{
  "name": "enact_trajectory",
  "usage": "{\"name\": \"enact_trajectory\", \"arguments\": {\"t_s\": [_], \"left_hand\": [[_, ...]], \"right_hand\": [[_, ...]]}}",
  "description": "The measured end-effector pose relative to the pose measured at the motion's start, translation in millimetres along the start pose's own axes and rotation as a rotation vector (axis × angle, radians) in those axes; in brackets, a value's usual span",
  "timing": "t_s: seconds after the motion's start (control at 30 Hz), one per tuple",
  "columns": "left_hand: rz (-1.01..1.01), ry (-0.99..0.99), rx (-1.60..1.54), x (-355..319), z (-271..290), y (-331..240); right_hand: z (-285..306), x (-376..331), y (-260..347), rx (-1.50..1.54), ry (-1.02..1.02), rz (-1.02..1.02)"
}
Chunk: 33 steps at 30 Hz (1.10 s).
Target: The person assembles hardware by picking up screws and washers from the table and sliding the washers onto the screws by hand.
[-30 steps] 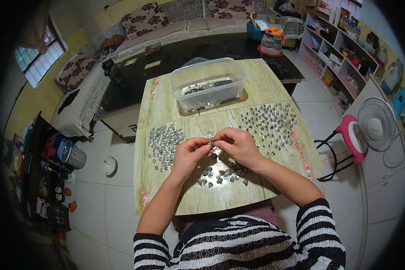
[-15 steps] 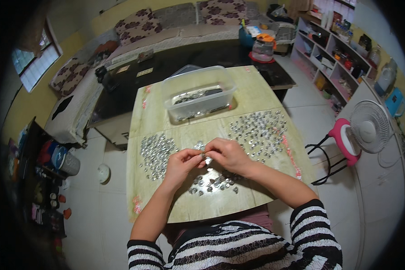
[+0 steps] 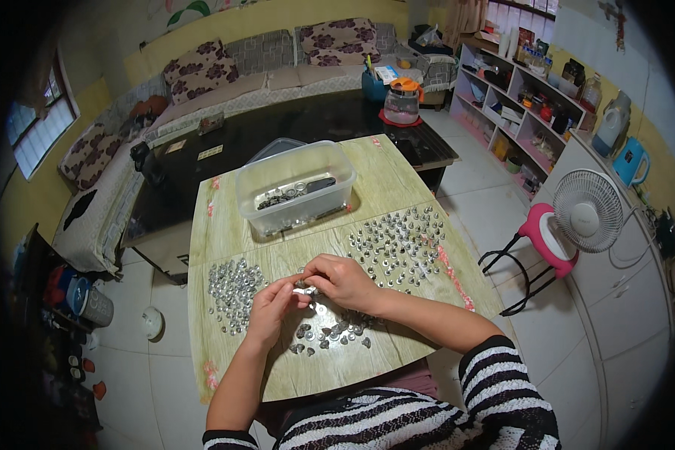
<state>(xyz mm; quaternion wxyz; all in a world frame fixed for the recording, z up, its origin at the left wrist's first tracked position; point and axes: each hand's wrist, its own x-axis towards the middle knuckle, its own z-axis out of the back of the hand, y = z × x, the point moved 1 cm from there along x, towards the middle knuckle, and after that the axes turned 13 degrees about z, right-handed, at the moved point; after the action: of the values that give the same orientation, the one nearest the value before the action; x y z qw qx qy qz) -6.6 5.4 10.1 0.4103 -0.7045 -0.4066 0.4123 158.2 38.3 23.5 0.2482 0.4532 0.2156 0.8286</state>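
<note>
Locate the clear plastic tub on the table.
In the head view, the clear plastic tub sits at the far middle of the wooden table, beyond both hands and between the two spreads of small metal parts.

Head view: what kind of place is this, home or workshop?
Most likely a home living room used for piecework: a patterned sofa lines the wall, with open shelves of household goods and a standing fan beside the table.

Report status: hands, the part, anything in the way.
Left hand and right hand pinch one small metal part. Loose metal pieces beneath. Nothing between.
</note>
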Motion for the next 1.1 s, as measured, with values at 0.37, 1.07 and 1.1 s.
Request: {"name": "enact_trajectory", "arguments": {"t_s": [0.37, 1.07, 1.1], "left_hand": [[0.078, -0.015, -0.039, 1, 8, -3], [0.06, -0.074, -0.005, 5, 8, 5], [0.054, -0.04, -0.051, 4, 6, 3]], "right_hand": [[0, 0, -2, -0.023, -0.033, -0.017], [-9, -4, 3, 0.029, -0.008, 0.01], [-10, -3, 2, 0.031, -0.013, 0.003]]}}
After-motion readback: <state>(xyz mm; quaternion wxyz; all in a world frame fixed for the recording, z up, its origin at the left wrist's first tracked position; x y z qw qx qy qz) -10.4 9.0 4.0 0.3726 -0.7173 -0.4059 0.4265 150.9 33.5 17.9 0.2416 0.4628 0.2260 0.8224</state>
